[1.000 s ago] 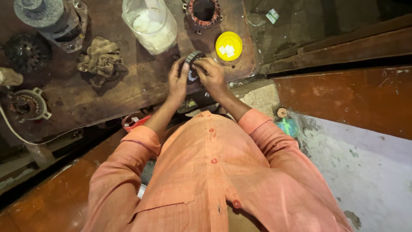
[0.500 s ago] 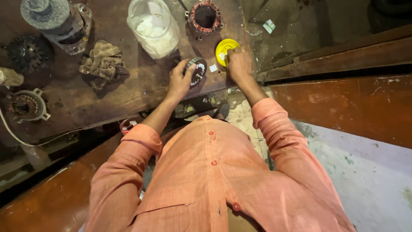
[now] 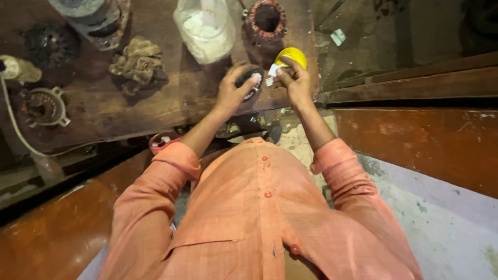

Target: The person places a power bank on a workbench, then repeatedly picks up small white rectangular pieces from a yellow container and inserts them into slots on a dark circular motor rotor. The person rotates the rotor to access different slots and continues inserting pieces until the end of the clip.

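Both hands grip: left (image 3: 232, 92) a dark round part (image 3: 249, 82), right (image 3: 294, 79) a white scrap (image 3: 273, 70).

The bench (image 3: 155, 106) carries one white plastic jar (image 3: 205, 28), one yellow lid (image 3: 293, 54), one crumpled rag (image 3: 139, 65), one copper-wound stator (image 3: 266, 19), and one small dark round part (image 3: 250, 80). Two hands work there.

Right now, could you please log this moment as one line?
left hand: holds dark round part | right hand: pinches white scrap | beside: yellow lid
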`<state>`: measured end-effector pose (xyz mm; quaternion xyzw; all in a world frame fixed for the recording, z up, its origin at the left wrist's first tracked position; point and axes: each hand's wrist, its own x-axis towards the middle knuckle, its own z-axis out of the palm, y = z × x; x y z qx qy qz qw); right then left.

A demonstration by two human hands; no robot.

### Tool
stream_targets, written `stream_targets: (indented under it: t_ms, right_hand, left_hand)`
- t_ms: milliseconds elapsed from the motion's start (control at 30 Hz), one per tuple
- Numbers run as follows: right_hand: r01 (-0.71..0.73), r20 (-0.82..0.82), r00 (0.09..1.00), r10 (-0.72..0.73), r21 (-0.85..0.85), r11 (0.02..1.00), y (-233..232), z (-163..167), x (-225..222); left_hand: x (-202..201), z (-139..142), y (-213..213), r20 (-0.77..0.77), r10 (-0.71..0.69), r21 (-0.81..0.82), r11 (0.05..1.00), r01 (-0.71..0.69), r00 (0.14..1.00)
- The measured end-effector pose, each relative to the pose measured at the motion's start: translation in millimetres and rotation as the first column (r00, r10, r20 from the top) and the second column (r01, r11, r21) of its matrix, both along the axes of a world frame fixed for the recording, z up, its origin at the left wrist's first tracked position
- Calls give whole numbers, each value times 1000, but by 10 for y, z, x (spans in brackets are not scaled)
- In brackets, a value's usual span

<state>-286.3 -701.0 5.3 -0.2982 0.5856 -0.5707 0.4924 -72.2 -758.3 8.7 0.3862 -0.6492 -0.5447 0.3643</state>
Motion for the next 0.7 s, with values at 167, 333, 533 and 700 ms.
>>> stream_targets:
  t_ms: [167, 333, 533, 700]
  right_hand:
    - [-131, -322, 943, 82, -132, 983, 176, 181, 535]
    - [-259, -760, 647, -68, -302, 917, 270, 463, 623]
    - [-133, -583, 809, -72, -302, 944, 197, 408, 642]
    - [-33, -582, 797, -160, -307, 951, 130, 326, 694]
  left_hand:
    - [-20, -151, -34, -62, -13, 151, 988, 22, 998]
    - [-15, -231, -64, -186, -40, 314, 944, 98, 982]
    - [57, -130, -25, -271, -13, 407, 905, 127, 962]
    - [116, -102, -53, -372, -51, 431, 875, 221, 927]
